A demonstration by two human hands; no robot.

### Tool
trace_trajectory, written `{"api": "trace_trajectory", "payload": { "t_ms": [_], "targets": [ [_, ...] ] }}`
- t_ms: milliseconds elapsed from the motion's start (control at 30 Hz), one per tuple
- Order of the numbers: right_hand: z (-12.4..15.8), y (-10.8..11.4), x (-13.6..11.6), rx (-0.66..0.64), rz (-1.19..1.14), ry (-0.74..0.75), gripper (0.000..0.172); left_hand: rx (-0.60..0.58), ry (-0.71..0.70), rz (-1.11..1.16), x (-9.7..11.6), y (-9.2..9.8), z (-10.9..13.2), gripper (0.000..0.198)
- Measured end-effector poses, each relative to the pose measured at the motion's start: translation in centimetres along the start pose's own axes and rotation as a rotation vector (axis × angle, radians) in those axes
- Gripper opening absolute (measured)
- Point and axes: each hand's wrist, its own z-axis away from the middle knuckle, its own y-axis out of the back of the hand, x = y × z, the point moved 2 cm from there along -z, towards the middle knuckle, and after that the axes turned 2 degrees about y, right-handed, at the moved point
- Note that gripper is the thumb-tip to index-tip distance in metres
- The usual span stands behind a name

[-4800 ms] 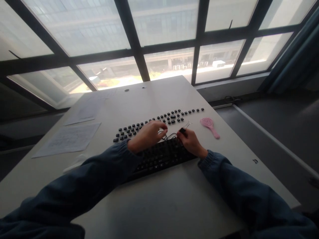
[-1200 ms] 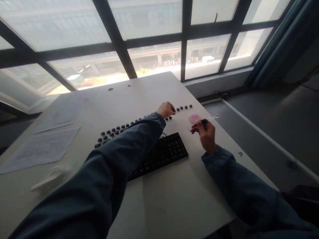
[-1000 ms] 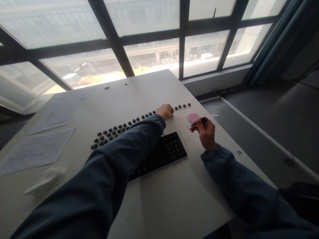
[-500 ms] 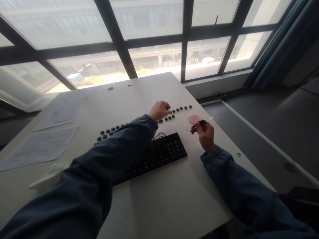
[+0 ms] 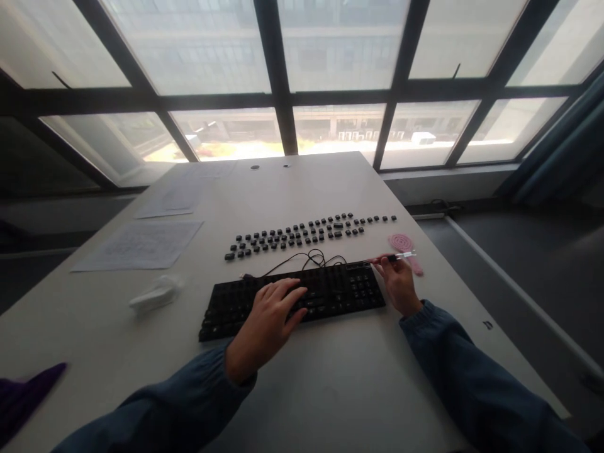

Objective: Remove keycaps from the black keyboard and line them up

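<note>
A black keyboard [image 5: 340,292] lies in front of me on the white table [image 5: 330,390]. My left hand [image 5: 270,314] rests flat on its middle keys, fingers stretched out, holding nothing. My right hand [image 5: 397,282] sits at the keyboard's right end and pinches a thin wire keycap puller [image 5: 396,257] that points right. Beyond the keyboard, several loose black keycaps [image 5: 306,233] stand in rows. The keyboard's black cable [image 5: 306,259] curls between the keycaps and the keyboard.
A pink round brush [image 5: 404,246] lies right of my right hand. Printed sheets [image 5: 141,244] lie at the far left, a crumpled white wipe [image 5: 155,294] nearer. A purple cloth [image 5: 23,393] shows at the left edge. The table's right edge drops to the floor.
My left hand has come back from the far keycap rows and now lies on the keyboard. My right hand, still holding the puller, has lowered to the keyboard's right end.
</note>
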Motion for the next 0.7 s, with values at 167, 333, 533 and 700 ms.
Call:
{"api": "trace_trajectory", "payload": {
  "t_ms": [167,333,533,700],
  "targets": [
    [0.7,-1.0,0.2,-0.001,-0.057,-0.100,0.025,0.261,0.300,-0.122,-7.2,0.1,5.9,0.046],
    [2.4,-2.8,0.3,0.008,-0.039,-0.147,0.025,0.308,0.415,-0.069,-10.3,0.6,9.9,0.050],
    [4.5,-5.4,0.4,-0.090,0.101,-0.195,0.026,0.376,0.505,-0.150,-11.8,2.1,11.6,0.047],
    [3.2,-6.1,-2.0,-0.233,0.365,-0.042,0.024,0.353,0.265,-0.070,-8.6,2.4,9.8,0.034]
  ]
}}
